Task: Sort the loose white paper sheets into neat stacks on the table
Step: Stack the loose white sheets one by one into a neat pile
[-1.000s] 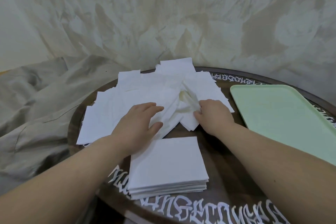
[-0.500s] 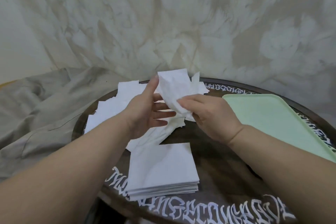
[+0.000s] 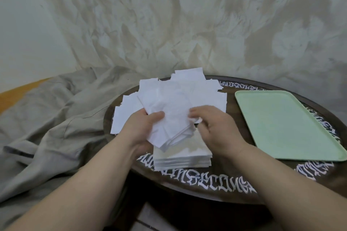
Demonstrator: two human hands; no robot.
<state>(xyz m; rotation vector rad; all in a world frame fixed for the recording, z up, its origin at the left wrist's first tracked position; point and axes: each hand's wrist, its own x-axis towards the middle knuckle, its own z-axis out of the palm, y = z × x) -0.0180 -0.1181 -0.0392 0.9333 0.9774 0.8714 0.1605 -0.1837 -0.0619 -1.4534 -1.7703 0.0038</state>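
A loose spread of white paper sheets covers the far left part of the round dark table. A neat stack of white sheets lies near the front edge. Above that stack, my left hand grips a small bundle of sheets, thumb on top. My right hand pinches the bundle's right edge with curled fingers. The bundle hides the far part of the stack.
A pale green tray lies on the right side of the table. White ornamental lettering rings the table rim. Grey crumpled cloth lies left of the table, and a draped backdrop hangs behind.
Both hands lifted sheets from the loose spread, then brought them down and toward me. The bundle now hovers just above the neat stack.
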